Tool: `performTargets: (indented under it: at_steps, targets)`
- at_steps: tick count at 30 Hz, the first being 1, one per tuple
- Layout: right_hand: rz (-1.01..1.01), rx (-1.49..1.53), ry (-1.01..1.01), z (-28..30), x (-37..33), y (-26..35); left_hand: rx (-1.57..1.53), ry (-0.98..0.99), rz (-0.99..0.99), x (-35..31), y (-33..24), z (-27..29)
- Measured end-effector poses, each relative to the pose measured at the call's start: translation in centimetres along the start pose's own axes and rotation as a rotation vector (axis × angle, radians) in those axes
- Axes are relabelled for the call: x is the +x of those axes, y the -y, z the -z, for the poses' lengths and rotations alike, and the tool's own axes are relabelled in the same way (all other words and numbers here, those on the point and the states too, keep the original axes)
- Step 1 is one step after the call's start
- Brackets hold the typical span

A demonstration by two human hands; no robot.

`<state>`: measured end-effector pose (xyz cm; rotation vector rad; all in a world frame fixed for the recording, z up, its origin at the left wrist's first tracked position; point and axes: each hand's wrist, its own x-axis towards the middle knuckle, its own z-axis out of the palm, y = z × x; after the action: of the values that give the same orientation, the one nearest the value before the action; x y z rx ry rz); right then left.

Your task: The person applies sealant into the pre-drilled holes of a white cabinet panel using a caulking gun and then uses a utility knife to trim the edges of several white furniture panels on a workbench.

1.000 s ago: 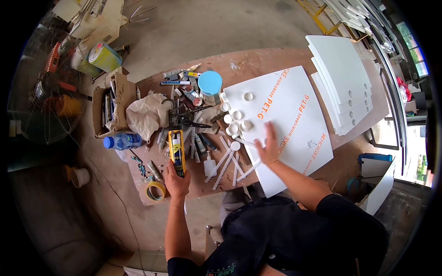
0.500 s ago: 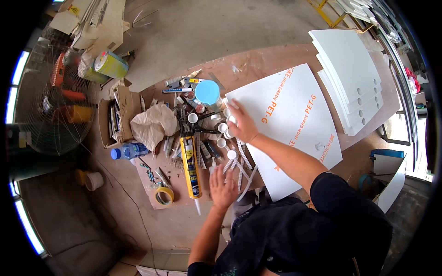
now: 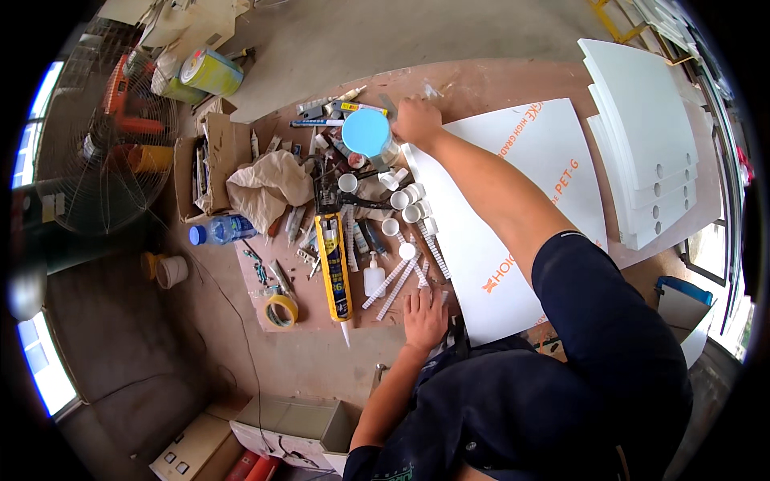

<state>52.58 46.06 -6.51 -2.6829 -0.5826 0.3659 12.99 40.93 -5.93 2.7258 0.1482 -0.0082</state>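
My right hand point(image 3: 417, 122) is at the far left corner of a white printed sheet point(image 3: 481, 212), right beside a clear jar with a blue lid point(image 3: 366, 132). Its fingers are curled under and whatever they grip is hidden. Near the table's front edge, my left hand point(image 3: 425, 317) lies palm down with fingers apart, by the sheet's near left side. Just beyond it are narrow ribbed white strips point(image 3: 391, 287) and a small white bottle point(image 3: 374, 278). White plastic cups point(image 3: 407, 196) lie tipped along the sheet's left edge.
Left of the strips lies a yellow sealant gun point(image 3: 333, 272), with a roll of yellow tape point(image 3: 281, 310) nearby. A crumpled cloth point(image 3: 270, 191), a water bottle point(image 3: 222, 230) and a cardboard box point(image 3: 210, 164) are further left. Stacked white panels point(image 3: 642, 144) lie at right; a fan point(image 3: 120, 132) stands far left.
My right hand has moved from the white cups toward the far side, next to the blue-lidded jar, and its fingers have curled. My left hand has shifted right, down at the table's edge.
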Motion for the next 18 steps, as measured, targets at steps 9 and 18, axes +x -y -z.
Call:
performTargets:
  at_steps: [9,18]
  targets:
    - [-0.101,0.133,0.005,-0.7,1.3,0.6,-0.052,-0.166,0.110,1.9,2.9,2.1]
    - [-0.046,0.655,-0.333,2.2,-3.6,-5.2,-0.297,-0.583,0.284,7.2,5.4,6.2]
